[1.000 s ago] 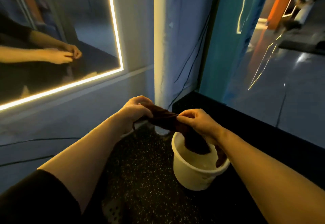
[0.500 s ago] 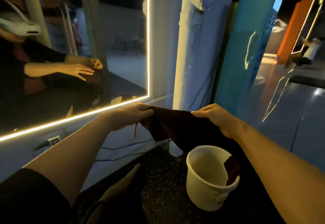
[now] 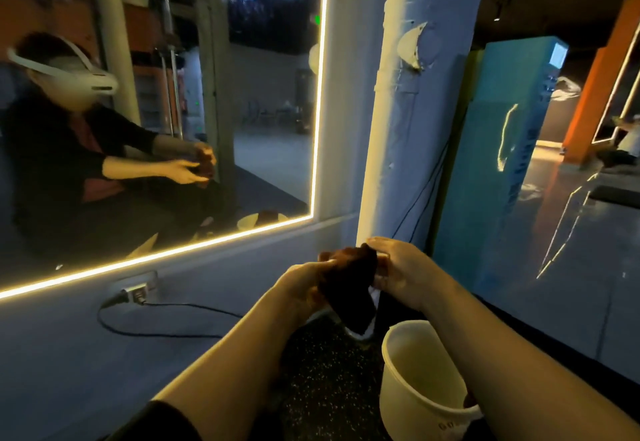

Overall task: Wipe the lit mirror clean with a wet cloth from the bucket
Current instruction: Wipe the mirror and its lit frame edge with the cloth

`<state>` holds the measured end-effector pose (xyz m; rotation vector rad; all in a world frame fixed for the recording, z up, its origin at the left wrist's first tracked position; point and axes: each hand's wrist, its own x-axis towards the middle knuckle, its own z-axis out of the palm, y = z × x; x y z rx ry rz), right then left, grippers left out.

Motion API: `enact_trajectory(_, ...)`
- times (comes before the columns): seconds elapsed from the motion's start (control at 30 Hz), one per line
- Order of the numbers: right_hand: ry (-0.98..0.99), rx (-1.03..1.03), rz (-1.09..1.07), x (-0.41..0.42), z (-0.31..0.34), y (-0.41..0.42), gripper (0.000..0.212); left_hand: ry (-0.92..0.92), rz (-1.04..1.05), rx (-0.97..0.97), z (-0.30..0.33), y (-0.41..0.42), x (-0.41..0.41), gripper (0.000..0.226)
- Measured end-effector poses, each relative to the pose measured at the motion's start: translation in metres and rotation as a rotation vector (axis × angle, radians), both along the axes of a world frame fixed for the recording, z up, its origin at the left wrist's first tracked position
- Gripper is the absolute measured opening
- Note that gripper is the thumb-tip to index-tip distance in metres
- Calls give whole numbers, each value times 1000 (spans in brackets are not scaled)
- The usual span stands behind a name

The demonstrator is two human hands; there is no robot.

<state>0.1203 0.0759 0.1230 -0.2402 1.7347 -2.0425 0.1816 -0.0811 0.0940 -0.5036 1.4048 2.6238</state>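
Here, a dark brown cloth [image 3: 349, 278] bunched between both hands, above and left of a white bucket [image 3: 412, 402] standing on black speckled floor [image 3: 322, 381]. Left hand [image 3: 304, 284] curled round the cloth's left side, fingers closed on the fabric; right hand [image 3: 398, 267] gripping the right side, thumb over the top edge and fingers wrapped underneath. Lower end of the cloth hanging down between the wrists, clear of the bucket's rim. Bucket partly hidden by the right forearm, with something dark just visible at its right rim; impossible to tell what. Up and to the left, the lit mirror [image 3: 173, 111] on a pale blue wall [image 3: 69, 354], edged along its right side and bottom by a glowing light strip [image 3: 317, 94], well apart from the cloth. Streaky smears near the top of the glass around a reflected ceiling light. In the reflection, a seated person in dark clothing wearing a white headset, both hands closed on the same cloth. Below the mirror, a wall socket [image 3: 136, 290] with a black cable [image 3: 156, 333] looping across the wall. Right of the mirror, a pale pillar [image 3: 415, 129], then a teal cabinet [image 3: 502, 163] and, farther back, an orange column [image 3: 602, 94].
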Motion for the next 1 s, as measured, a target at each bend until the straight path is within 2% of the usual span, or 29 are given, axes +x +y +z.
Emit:
enact_trajectory(0.03,-62,-37,3,-4,-7,-3,19,68,69,5,-7,-2,-9,24)
enact_trajectory(0.1,-206,-82,19,-11,-23,-10,20,168,154,29,-18,-5,-22,36)
enact_trajectory(0.17,-350,-82,13,-21,-39,-22,37,191,193,45,-25,-9,-29,42)
enact_trajectory(0.27,-439,-5,81,-35,-58,-37,36,189,215,-16,-34,-20,-44,42)
enact_trajectory(0.37,-435,52,15,-58,-69,-52,20,155,223,-194,-40,-42,-65,46)
enact_trajectory(0.43,-374,-30,-81,-78,-72,-62,7,111,234,-315,-42,-62,-81,58)
enact_trajectory(0.53,-205,-165,-209,-111,-67,-79,16,-21,253,-639,-39,-90,-99,67)
enact_trajectory(0.6,-132,-196,-196,-123,-59,-90,18,-47,246,-752,-35,-103,-106,64)
enact_trajectory(0.73,-119,-224,-161,-138,-49,-105,17,96,381,-720,-18,-114,-110,39)
enact_trajectory(0.8,-106,-211,-103,-144,-48,-104,19,170,421,-605,-12,-120,-113,37)
enact_trajectory(0.9,-141,-201,-62,-147,-49,-105,24,241,371,-431,-5,-122,-111,31)
enact_trajectory(1.0,-129,-144,-90,-150,-47,-105,24,290,317,-457,-4,-124,-108,32)
